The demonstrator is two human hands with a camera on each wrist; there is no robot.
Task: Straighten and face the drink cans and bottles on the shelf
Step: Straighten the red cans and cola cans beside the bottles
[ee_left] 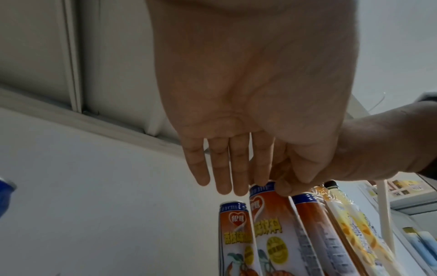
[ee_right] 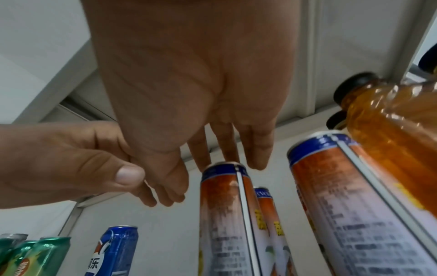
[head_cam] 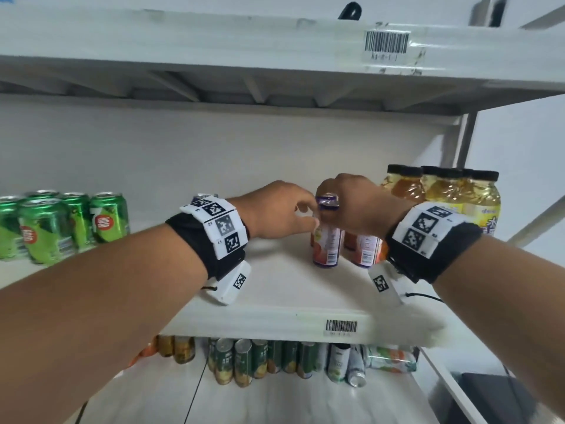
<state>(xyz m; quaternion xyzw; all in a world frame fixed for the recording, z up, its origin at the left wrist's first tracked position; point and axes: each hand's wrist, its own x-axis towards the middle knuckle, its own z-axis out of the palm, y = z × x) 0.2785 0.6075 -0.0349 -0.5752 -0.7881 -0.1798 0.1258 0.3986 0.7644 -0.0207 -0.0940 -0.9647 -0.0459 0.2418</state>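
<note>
A slim orange can [head_cam: 326,246] with a blue rim stands mid-shelf, its barcode side towards me. My right hand [head_cam: 345,200] arches over its top and pinches the rim with thumb and fingers [ee_right: 227,156]. My left hand [head_cam: 305,214] comes in from the left with straight fingers, and its index fingertip [ee_left: 262,182] touches the same rim. A second orange can [head_cam: 367,249] stands just right of it, partly behind my right wrist. A third orange can [ee_left: 234,233] stands behind them with its front label showing.
Several green cans [head_cam: 61,228] stand at the shelf's left, and a blue can [ee_right: 113,252] between them and my hands. Yellow juice bottles [head_cam: 458,197] crowd the right end. The upper shelf [head_cam: 275,41] hangs close overhead. More cans [head_cam: 260,359] fill the shelf below.
</note>
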